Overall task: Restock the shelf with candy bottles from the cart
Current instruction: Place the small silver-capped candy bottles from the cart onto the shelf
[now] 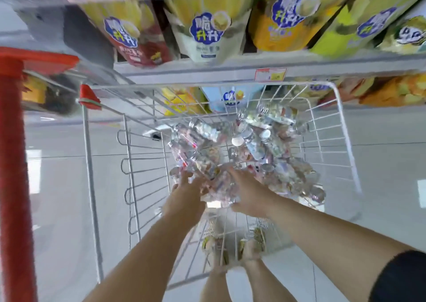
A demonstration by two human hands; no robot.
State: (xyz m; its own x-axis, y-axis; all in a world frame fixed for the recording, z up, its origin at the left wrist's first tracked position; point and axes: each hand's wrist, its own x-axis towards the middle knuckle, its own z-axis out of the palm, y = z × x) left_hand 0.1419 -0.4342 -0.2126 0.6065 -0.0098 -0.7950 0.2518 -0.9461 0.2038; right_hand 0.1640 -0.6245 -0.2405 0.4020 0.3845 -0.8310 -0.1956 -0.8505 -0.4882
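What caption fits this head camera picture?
Left hand and right hand reach into white wire cart heaped with clear silver-capped candy bottles.

We are in a shop, in a supermarket aisle. A wire cart point(341, 126) stands before us. Beyond the cart run shelves point(207, 71) packed with bright snack bags point(207, 32), price tags point(270, 74) on their edges. Under the cart lie pale glossy floor tiles point(57, 186).

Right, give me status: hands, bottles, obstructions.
Hands: left hand and right hand down among the candy bottles, grip unclear through blur. Bottles heaped in the wire cart. No obstruction seen.
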